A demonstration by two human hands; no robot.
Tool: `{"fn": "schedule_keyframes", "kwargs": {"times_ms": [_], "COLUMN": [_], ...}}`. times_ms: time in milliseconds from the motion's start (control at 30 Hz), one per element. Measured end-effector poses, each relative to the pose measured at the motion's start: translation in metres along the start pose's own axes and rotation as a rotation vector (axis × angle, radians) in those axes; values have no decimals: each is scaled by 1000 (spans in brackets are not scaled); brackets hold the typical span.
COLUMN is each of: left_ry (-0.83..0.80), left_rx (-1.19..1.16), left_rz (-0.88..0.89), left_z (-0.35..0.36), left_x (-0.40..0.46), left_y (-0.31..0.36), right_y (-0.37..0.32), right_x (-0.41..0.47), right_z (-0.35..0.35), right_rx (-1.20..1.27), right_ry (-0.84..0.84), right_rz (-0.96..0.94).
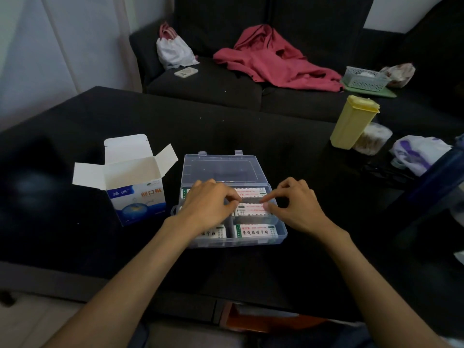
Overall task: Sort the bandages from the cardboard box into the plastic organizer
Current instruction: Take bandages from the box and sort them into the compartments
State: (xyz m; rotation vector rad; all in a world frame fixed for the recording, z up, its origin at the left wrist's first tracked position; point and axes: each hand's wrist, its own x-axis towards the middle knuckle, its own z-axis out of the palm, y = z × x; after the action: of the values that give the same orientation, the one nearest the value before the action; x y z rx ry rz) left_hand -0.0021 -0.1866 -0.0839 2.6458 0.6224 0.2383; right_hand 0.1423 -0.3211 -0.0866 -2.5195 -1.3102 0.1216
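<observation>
The clear plastic organizer [282,232] lies open on the black table, its lid [221,167] flat behind it. White bandage packets [254,231] with printed text fill its compartments. My left hand [208,200] and my right hand [293,205] both rest over the middle compartment, fingertips pinching a stack of bandages [251,208] from either end. The white and blue cardboard box [136,194] stands to the left with its flaps open; no bandages show inside it.
A yellow lidded container [352,121] and a clear tub [374,138] stand at the right rear of the table, beside a plastic bag [416,153]. A dark sofa behind holds a red garment [273,59], a white bag [173,50] and a small basket [364,77].
</observation>
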Motion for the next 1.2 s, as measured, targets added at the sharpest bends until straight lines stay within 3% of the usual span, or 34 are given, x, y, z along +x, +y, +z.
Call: {"fn": "schedule_keyframes", "kwargs": {"times_ms": [300,500,700,933,1067,1200], "left_ry": [28,6,2,-17,-17,-28], "left_rx": [38,32,30,22,30,15], "left_rz": [47,44,21,25,48,43], "left_z": [5,6,5,5,4,6], "left_x": [-3,-2,-2,0,-2,-1], "left_y": [0,1,1,0,1,0], "right_y": [-7,-3,-18,-41,-37,-21], "right_x": [0,8,-2,-1,7,16], "right_z": [3,-17,-17,-8,-6,-16], "right_rx": [-3,226,-152,-333,-178,72], "right_ry": [-57,96,-19,-134,-219,-196], "right_rz": [89,204,216,236,303,434]}}
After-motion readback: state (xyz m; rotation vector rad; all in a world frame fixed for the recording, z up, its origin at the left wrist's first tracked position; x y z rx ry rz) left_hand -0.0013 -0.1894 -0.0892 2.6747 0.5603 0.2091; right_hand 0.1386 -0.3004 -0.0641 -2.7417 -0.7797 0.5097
